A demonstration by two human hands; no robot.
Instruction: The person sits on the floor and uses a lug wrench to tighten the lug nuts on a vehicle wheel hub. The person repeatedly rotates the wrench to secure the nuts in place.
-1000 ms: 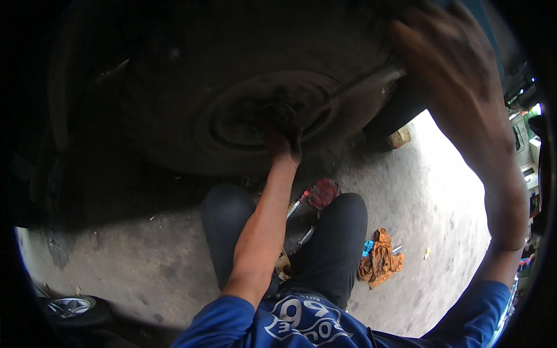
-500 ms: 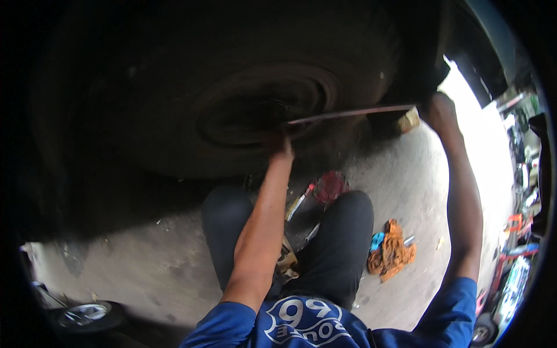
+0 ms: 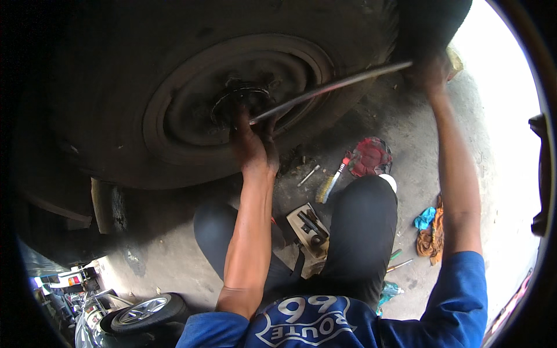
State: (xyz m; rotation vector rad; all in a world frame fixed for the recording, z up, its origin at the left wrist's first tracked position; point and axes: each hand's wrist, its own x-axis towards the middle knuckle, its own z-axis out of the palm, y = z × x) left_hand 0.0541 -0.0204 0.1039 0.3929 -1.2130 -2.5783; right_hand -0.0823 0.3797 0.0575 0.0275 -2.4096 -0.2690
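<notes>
A large dark wheel (image 3: 156,124) with a dished rim and a round hub (image 3: 232,110) stands in front of me. A long metal bar (image 3: 333,88) slants up to the right across the rim. My left hand (image 3: 253,145) is at its lower end, beside the hub, with thumb and fingers on either side of the bar. Shadow hides part of these fingers and whatever the bar end meets. My right hand (image 3: 431,72), slightly blurred, is closed at the upper end, beyond the tyre's right edge.
On the ground lie a red round item (image 3: 371,156), a wire brush (image 3: 332,182), a small metal rod (image 3: 308,176) and a tray (image 3: 307,229) of dark parts between my knees. Rags (image 3: 429,235) lie right. Another wheel (image 3: 145,310) lies lower left; a block (image 3: 455,62) is beyond my right hand.
The view has shifted, showing the wheel and tray more clearly. The bar now slants more steeply in the picture, its right end higher. Both hands remain at its ends.
</notes>
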